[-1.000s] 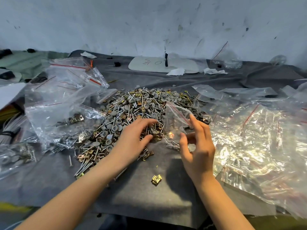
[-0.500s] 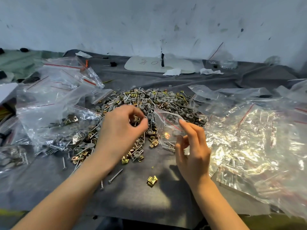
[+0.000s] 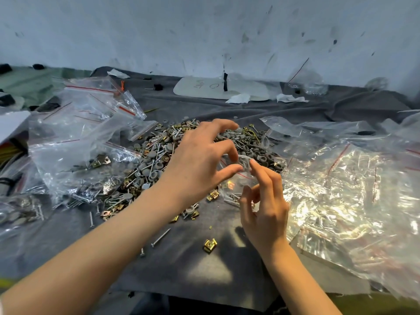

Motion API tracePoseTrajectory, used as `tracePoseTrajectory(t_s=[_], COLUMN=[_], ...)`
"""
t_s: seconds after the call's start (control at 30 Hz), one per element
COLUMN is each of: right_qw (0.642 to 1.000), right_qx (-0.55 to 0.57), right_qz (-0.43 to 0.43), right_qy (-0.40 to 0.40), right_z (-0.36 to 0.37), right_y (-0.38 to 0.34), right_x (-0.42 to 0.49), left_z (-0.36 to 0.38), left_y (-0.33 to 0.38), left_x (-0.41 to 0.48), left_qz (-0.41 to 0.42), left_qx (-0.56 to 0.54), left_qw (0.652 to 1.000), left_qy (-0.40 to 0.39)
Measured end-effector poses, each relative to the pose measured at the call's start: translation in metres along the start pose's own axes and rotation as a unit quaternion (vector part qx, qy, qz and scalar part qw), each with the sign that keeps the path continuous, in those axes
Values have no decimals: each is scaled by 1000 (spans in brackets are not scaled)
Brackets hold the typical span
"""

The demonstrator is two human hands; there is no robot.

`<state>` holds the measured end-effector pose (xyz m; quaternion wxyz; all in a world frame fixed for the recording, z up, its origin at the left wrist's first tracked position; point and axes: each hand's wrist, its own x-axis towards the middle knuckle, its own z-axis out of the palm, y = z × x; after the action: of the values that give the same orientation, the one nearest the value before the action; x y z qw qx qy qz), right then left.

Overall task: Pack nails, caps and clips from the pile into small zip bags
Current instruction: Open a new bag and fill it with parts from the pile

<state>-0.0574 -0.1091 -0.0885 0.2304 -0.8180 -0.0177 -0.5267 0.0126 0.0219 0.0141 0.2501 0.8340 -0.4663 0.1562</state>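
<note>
A pile (image 3: 156, 155) of nails, grey caps and gold clips lies on the grey cloth (image 3: 181, 273) at the middle. Just right of it, my right hand (image 3: 264, 210) pinches a small clear zip bag (image 3: 238, 185) by its rim and holds it upright; a gold clip and several nails show inside. My left hand (image 3: 200, 162) hovers over the pile with its thumb and forefinger curled at the bag's mouth. Whether they pinch a part or the rim is unclear. A loose gold clip (image 3: 209, 244) and a nail (image 3: 160, 237) lie nearer me.
Zip bags with parts inside (image 3: 75, 160) are heaped on the left. A big heap of empty clear bags (image 3: 354, 192) fills the right. A white board (image 3: 204, 88) and paper scraps lie at the back, by the wall.
My left hand lifted off the pile and moved right to the mouth of the bag. My right hand kept holding the bag in about the same place.
</note>
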Motion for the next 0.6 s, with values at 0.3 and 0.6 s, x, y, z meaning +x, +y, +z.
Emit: tracePoseTrajectory(t_s=[0.3,0.6], right_qw=[1000,999], right_qx=[5,12], right_qz=[2,33], right_qy=[-7,19], right_z=[0,-2], right_y=[1,3], right_x=[0,1], left_z=[2,2], left_y=[-7,-30], left_x=[4,-25], left_qz=[6,-44], left_qx=[-15,-38], left_qw=[1000,997], left_qy=[-12,52])
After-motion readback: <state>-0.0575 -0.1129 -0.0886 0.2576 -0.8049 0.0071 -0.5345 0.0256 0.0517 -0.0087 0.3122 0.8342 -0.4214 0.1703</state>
